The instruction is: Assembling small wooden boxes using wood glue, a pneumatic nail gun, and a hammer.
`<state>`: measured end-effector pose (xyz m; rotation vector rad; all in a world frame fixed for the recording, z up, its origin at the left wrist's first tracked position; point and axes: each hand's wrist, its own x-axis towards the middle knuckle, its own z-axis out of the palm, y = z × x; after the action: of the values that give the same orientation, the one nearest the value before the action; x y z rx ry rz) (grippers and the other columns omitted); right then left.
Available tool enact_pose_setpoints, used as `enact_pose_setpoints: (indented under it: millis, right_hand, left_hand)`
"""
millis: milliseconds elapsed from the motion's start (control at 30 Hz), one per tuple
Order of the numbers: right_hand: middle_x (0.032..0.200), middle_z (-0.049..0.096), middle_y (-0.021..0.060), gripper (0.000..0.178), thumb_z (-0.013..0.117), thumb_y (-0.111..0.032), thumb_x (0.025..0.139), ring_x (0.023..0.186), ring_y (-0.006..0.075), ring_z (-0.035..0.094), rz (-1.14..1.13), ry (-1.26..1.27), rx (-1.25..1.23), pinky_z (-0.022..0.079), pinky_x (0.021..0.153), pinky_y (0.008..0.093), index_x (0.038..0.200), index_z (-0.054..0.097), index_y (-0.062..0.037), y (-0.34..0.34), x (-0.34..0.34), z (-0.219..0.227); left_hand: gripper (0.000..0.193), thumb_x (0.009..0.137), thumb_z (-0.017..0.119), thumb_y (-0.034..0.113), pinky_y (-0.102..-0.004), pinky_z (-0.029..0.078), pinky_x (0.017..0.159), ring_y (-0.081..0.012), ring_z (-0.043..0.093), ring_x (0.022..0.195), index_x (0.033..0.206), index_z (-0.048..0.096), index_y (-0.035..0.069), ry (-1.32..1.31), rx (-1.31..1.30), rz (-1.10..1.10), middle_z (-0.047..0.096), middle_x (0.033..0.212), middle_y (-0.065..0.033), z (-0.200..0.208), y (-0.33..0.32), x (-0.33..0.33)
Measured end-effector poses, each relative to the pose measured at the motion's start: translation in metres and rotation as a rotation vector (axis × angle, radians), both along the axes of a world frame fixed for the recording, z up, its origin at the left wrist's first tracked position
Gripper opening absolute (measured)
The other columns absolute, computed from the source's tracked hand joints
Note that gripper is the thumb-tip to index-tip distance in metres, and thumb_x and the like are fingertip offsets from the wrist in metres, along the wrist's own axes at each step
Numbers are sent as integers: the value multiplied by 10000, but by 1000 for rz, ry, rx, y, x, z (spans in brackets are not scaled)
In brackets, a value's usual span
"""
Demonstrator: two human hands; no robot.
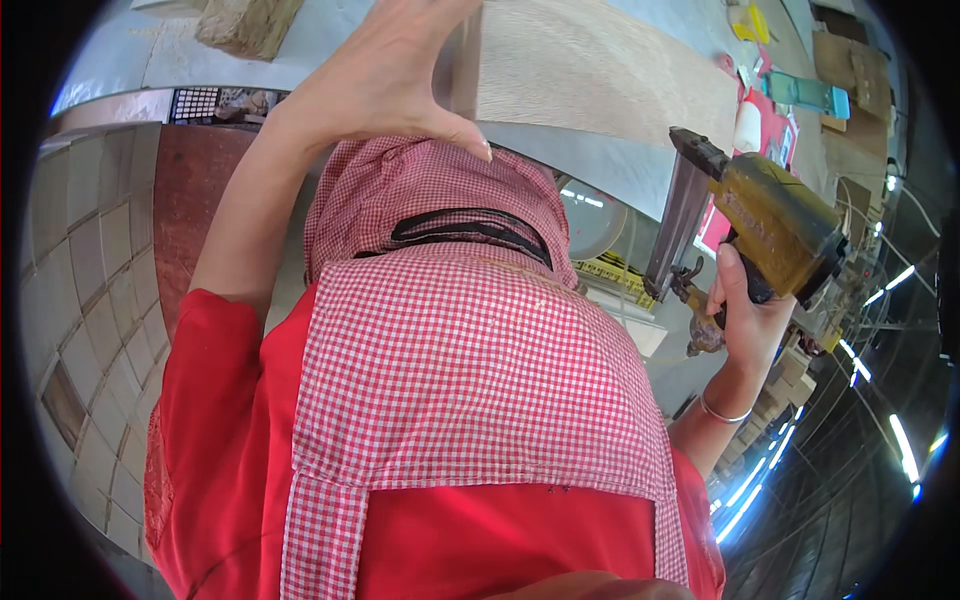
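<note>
At the top, my left hand (385, 85) is beside the left end of a pale wooden board (600, 65). Its thumb is stretched out near the board's close corner, wide apart from the fingers, which run out of view at the upper edge. A brownish wooden edge (460, 65) shows in the gap between thumb and fingers; whether the hand touches it I cannot tell. On the right, my right hand (750, 310) is closed round the handle of a yellowish-brown nail gun (780, 215). The gun is held up off the table, its dark nose towards the board and its long magazine hanging down.
The board lies on a grey-white tabletop (620, 165). A rough wood block (247, 25) rests at the far left. Beyond the gun are a teal bottle (800, 93), a yellow container (748, 22) and cardboard boxes (850, 70). A reddish-brown panel (195, 200) stands left of me.
</note>
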<state>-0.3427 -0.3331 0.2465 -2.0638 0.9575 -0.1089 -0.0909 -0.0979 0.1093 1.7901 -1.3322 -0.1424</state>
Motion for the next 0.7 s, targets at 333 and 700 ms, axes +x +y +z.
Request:
enact_pose_setpoints:
  millis: [333, 700]
  right_hand:
    - [795, 637, 39, 388, 737, -99, 902, 570, 69, 533, 344, 100, 24, 429, 482, 222, 1235, 585, 29, -6, 16, 3]
    - [778, 631, 47, 394, 748, -104, 895, 557, 81, 541, 366, 123, -51, 432, 480, 227, 1223, 586, 41, 32, 29, -6]
  left_hand:
    - [1324, 535, 925, 400, -503, 256, 1169, -446, 295, 1411, 1552, 165, 25, 266, -34, 32, 266, 1518, -314, -24, -42, -6]
    - [1293, 562, 905, 411, -514, 290, 1132, -475, 357, 1347, 1555, 161, 49, 256, 54, 67, 312, 1469, -334, -23, -24, -4]
